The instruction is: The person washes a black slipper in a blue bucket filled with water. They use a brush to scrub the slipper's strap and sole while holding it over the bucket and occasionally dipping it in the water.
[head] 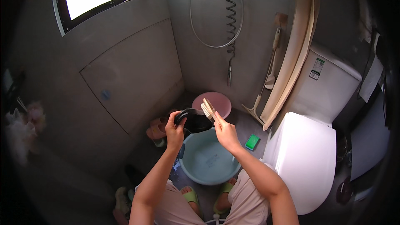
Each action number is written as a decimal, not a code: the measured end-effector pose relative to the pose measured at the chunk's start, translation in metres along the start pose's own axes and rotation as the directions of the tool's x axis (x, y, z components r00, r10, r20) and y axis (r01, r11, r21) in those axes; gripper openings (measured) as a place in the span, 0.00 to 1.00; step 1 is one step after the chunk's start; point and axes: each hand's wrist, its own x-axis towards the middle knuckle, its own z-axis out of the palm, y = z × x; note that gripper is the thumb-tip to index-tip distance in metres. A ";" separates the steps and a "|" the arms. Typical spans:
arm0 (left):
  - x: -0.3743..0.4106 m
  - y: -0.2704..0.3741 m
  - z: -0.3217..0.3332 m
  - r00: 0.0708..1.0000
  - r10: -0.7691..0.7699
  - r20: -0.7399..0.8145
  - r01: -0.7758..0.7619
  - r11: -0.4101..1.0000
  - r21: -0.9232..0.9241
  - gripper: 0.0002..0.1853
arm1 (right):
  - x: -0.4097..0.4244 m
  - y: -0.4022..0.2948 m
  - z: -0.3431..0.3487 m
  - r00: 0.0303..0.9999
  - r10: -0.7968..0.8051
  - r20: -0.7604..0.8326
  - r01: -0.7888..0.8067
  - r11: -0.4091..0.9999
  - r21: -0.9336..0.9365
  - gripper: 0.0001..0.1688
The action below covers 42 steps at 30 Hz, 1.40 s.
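My left hand (175, 131) grips a black shoe (197, 121) by one end, its dark side facing up. In my right hand (225, 132) is a scrub brush (207, 108) with pale bristles and a light wooden back. The bristles are at the shoe's right end; whether they touch it I cannot tell. Both hands are over the far side of a light blue plastic basin (209, 165) on the floor between my feet. The basin appears to hold some water.
Behind the basin are a pink basin (215, 100) and pink slippers (157, 128). A green soap bar (252, 141) lies to the right, beside the white toilet (304, 162). A floor squeegee (257, 111) leans near the beige curtain (292, 53). Other shoes (122, 201) sit at lower left.
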 end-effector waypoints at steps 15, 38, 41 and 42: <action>0.002 0.002 0.007 0.999 -0.023 -0.043 0.028 0.991 0.133 0.12 | -0.024 -0.040 -0.007 0.897 -0.440 0.040 0.440 0.881 -0.177 0.33; -0.005 0.029 0.030 0.997 -0.051 -0.056 0.065 0.954 0.292 0.51 | -0.014 -0.032 -0.015 0.877 -0.480 -0.004 0.414 0.760 -0.500 0.33; -0.006 0.027 0.021 0.998 -0.043 -0.043 0.055 0.939 0.339 0.49 | -0.031 -0.039 -0.007 0.873 -0.482 0.068 0.462 0.776 -0.430 0.36; -0.007 0.021 0.022 0.995 0.073 -0.061 -0.051 0.950 0.309 0.48 | -0.041 -0.038 -0.002 0.861 -0.499 0.095 0.496 0.787 -0.367 0.36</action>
